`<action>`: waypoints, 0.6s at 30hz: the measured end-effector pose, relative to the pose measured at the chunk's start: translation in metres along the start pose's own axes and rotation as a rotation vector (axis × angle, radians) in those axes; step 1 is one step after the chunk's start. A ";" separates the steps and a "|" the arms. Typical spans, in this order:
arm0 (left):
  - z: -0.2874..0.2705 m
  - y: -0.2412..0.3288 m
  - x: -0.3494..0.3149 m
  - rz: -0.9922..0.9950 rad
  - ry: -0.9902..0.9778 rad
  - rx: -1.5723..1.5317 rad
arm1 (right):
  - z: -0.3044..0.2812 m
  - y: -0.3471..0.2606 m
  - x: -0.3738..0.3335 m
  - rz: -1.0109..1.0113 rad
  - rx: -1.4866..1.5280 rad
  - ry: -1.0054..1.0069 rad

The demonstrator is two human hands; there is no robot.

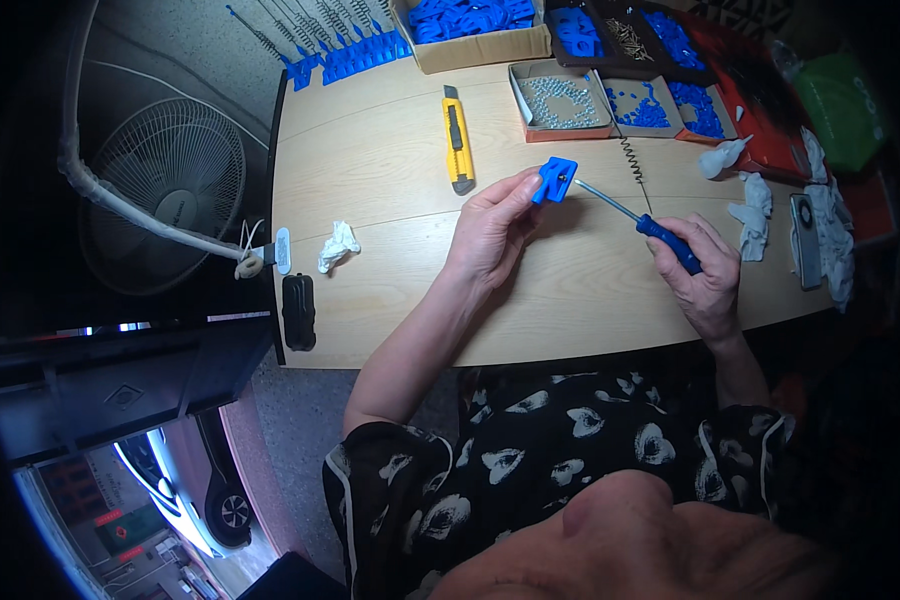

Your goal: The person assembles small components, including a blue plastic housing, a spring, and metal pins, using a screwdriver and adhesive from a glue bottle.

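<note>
Between the fingers and thumb of my left hand (492, 230) is a small blue plastic part (556, 180), held up over the table. My right hand (705, 270) is closed round the blue handle of a screwdriver (670, 243). Its metal shaft points up and left, and the tip is close to the blue part's right side; whether they touch I cannot tell. A dark coiled spring (631, 160) with a long straight end lies on the table just beyond the screwdriver. A yellow utility knife (457, 140) rests to the left of the blue part.
Cardboard boxes line the far side: one of blue parts (432, 58), one of silver balls (570, 133), others with small blue pieces (670, 125). Blue pieces with springs (365, 55) stand far left. A crumpled tissue (339, 245), black case (298, 312), phone (805, 240) and white gloves (753, 215) lie about.
</note>
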State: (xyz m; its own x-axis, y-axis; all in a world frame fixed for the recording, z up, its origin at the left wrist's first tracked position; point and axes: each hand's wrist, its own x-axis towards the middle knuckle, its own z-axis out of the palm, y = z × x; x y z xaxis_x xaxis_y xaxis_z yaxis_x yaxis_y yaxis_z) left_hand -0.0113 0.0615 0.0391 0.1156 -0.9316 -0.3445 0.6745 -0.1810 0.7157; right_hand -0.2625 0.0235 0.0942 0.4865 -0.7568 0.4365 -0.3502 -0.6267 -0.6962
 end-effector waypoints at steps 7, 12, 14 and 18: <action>0.003 0.001 -0.002 0.003 0.020 0.020 | 0.003 -0.001 0.002 -0.011 0.014 -0.010; 0.000 -0.001 -0.002 0.020 0.003 0.039 | 0.004 0.001 0.001 -0.013 -0.006 -0.012; 0.001 -0.001 -0.002 0.023 0.011 0.040 | 0.004 0.002 0.001 -0.018 -0.007 -0.015; 0.004 -0.001 -0.003 0.039 0.027 0.070 | 0.001 0.004 0.001 -0.046 -0.057 -0.031</action>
State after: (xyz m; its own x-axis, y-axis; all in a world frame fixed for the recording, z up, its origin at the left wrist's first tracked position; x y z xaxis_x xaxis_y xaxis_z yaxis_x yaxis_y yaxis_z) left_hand -0.0147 0.0637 0.0420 0.1608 -0.9297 -0.3313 0.6164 -0.1676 0.7694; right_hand -0.2630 0.0202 0.0913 0.5277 -0.7215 0.4484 -0.3713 -0.6707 -0.6421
